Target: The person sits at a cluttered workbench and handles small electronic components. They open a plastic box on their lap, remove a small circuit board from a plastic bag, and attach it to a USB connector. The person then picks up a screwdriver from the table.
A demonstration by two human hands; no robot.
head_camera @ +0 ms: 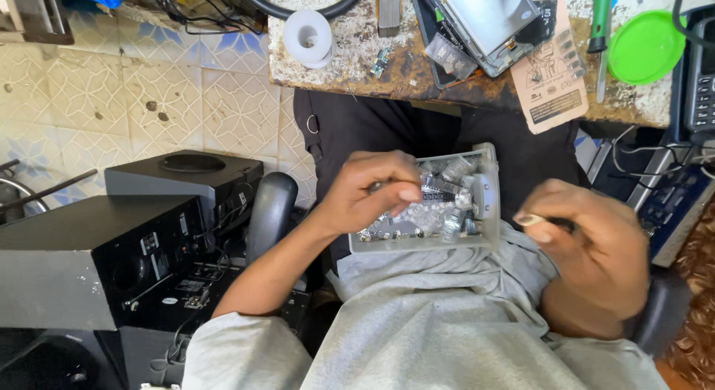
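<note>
Sorting through parts tray on lap, below table near edge. Left hand pinches a small component inside tray; right hand beside tray, grip closed on something small, can't tell what. Next move likely needs fine fingertip pick.

Floor: pale patterned tiles, stained in spots. Worn, chipped workbench along top edge. Black speaker boxes stacked at left. Even daylight, soft shadows.
</note>
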